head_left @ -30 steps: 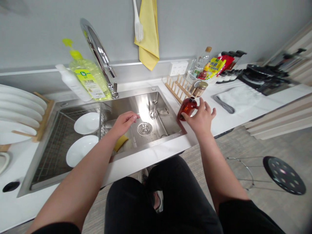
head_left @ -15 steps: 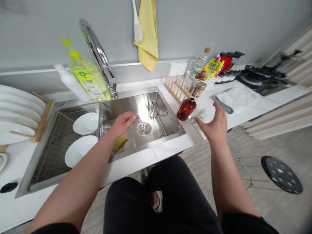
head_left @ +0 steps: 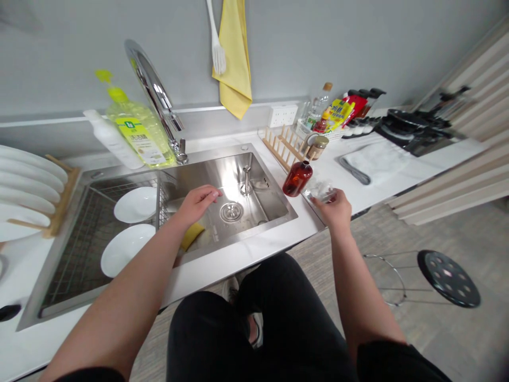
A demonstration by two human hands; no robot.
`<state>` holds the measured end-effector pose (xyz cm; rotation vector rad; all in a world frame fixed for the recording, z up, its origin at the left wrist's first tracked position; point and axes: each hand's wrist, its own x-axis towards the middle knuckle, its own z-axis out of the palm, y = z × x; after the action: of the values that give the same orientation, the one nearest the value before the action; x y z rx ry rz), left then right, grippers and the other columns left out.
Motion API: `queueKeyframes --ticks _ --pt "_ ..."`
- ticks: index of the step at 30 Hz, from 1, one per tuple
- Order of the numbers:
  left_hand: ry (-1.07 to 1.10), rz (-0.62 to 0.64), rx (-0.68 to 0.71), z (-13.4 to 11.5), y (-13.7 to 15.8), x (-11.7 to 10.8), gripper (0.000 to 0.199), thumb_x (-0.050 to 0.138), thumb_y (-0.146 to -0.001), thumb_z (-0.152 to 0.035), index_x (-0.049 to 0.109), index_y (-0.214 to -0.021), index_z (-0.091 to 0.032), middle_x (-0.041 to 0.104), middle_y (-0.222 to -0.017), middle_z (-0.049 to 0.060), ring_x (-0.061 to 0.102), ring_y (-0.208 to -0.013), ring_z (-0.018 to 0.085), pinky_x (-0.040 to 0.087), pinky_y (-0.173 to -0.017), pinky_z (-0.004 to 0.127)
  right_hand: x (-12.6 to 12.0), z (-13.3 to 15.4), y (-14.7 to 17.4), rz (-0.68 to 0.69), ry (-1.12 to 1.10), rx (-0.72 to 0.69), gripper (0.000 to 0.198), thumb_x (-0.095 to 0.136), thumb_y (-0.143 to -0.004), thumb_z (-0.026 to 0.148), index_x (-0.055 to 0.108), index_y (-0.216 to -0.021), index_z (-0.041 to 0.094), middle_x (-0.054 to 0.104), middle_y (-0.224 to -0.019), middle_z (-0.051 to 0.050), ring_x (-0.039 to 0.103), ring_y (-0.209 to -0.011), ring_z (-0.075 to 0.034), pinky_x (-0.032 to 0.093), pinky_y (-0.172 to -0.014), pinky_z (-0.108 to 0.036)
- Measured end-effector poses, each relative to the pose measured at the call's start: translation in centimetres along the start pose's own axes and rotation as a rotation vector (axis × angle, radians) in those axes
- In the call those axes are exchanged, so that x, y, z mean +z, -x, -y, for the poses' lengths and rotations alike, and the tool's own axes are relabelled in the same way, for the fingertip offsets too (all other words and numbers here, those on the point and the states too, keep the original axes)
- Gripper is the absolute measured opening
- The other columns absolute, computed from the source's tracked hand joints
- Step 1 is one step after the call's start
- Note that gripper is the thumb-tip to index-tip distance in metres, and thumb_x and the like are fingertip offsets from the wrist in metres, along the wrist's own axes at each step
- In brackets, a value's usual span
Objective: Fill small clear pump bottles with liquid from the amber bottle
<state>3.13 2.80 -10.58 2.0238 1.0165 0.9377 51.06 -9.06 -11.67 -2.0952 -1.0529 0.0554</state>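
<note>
My right hand [head_left: 336,208] closes its thumb and fingers around the near end of a clear, see-through object [head_left: 319,188] on the counter right of the sink. Its exact kind cannot be made out. Just left of it, an amber bottle [head_left: 297,179] without a cap stands by the sink's right rim. Over the steel sink [head_left: 260,204], my left hand [head_left: 199,204] hovers with its fingers curled together and nothing visible in them. A yellow sponge [head_left: 193,236] lies below that hand, partly hidden by the forearm.
White bowls [head_left: 137,204] sit in a wire basket [head_left: 79,254] at left, beside racked plates [head_left: 29,183]. Behind stand the faucet [head_left: 153,87] and a dish soap bottle [head_left: 139,132]. A wooden rack [head_left: 280,151], a jar [head_left: 318,147] and a folded cloth [head_left: 377,159] occupy the right counter.
My right hand has moved left and down from above the counter, and its spread fingers have closed on the clear object. My left hand stays over the sink. The view has shifted slightly.
</note>
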Motion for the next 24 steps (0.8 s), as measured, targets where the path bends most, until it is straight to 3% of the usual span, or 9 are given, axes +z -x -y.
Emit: queueKeyframes --ticks 4,8,11,14,17,21,24 --pt "0.006 0.001 -0.007 0.3 -0.1 0.3 0.051 0.065 -0.108 -0.066 0.086 -0.105 -0.021 0.082 -0.104 0.009 0.075 -0.091 0.025 0.056 -0.086 0.038 -3.0 -1.5 1.9 0.027 -0.227 -0.035 0.089 0.100 -0.066 0.070 0.068 -0.135 0.022 0.083 -0.117 -0.013 0.082 -0.100 -0.038 0.070 -0.097 -0.062" --pt "0.015 -0.019 -0.012 0.7 -0.2 0.8 0.036 0.075 -0.101 -0.055 0.088 -0.107 -0.022 0.084 -0.109 0.009 0.075 -0.093 0.024 0.054 -0.086 0.037 -4.8 -0.6 5.0 0.286 -0.537 -0.153 0.085 0.107 -0.069 0.062 0.066 -0.135 0.026 0.082 -0.113 -0.008 0.082 -0.101 -0.033 0.072 -0.095 -0.053" --pt "0.075 -0.042 -0.035 0.6 0.0 1.0 0.034 0.079 -0.099 -0.053 0.089 -0.110 -0.023 0.083 -0.100 0.007 0.074 -0.090 0.024 0.055 -0.085 0.037 -3.9 2.7 7.3 0.497 -0.655 -0.217 0.080 0.109 -0.073 0.056 0.067 -0.135 0.028 0.081 -0.119 -0.009 0.082 -0.104 -0.032 0.071 -0.096 -0.049" --pt "0.250 -0.108 -0.075 0.4 0.3 1.0 0.036 0.083 -0.096 -0.054 0.088 -0.112 -0.022 0.084 -0.100 0.008 0.074 -0.088 0.024 0.057 -0.085 0.037 -0.5 7.7 8.4 0.738 -0.752 -0.260 0.078 0.108 -0.073 0.049 0.066 -0.136 0.029 0.080 -0.126 -0.008 0.081 -0.109 -0.031 0.069 -0.101 -0.047" --pt "0.430 -0.230 -0.057 0.5 0.4 0.8 0.035 0.082 -0.098 -0.053 0.089 -0.113 -0.022 0.086 -0.109 0.009 0.075 -0.091 0.023 0.058 -0.089 0.037 4.5 13.7 8.1 0.974 -0.780 -0.326 0.076 0.106 -0.069 0.038 0.064 -0.132 0.029 0.077 -0.122 -0.005 0.077 -0.103 -0.026 0.066 -0.095 -0.042" --pt "0.611 -0.389 -0.019 1.6 0.0 0.5 0.039 0.076 -0.100 -0.054 0.089 -0.119 -0.023 0.086 -0.122 0.011 0.076 -0.104 0.025 0.057 -0.094 0.037 11.6 20.9 6.9 1.188 -0.792 -0.399 0.070 0.097 -0.061 0.025 0.064 -0.123 0.027 0.072 -0.112 0.000 0.070 -0.098 -0.023 0.058 -0.089 -0.036" --pt "0.589 -0.417 -0.009 2.3 -0.4 0.1 0.042 0.073 -0.100 -0.055 0.089 -0.124 -0.024 0.085 -0.130 0.011 0.075 -0.120 0.030 0.056 -0.106 0.041 15.7 24.5 6.9 1.280 -0.824 -0.319 0.065 0.090 -0.059 0.022 0.065 -0.119 0.026 0.069 -0.101 0.004 0.065 -0.094 -0.021 0.052 -0.084 -0.032"
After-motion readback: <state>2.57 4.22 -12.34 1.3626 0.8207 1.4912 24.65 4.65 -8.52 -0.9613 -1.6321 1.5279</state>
